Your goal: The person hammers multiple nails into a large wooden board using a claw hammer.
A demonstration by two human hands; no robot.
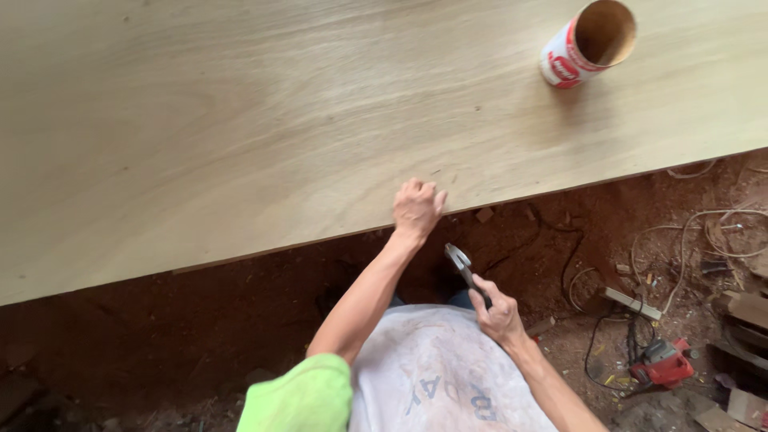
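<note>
Closest to the person, the right hand [500, 314] is closed around the handles of the pliers [464, 268]. The pliers point up and a bit left, toward the edge of the board, and their nose hangs in the air just below that edge, not touching it. The left hand [417, 208] is a little farther out. Its fingers [428, 194] are curled over the edge of the board [240, 144], pressing on the wood and holding nothing else. So the left hand is right at the edge, and the pliers come up from below and to the right of it, near but apart. The board is big, pale and flat, like a tabletop, and its near edge runs on a slant from lower left to upper right. Far across it, a cardboard tube [588, 44] lies on its side with its open end facing up and right. Under the board is a red dirt floor [160, 344]. Off to the right lie loose wires [696, 232] and a red power tool [664, 364].
</note>
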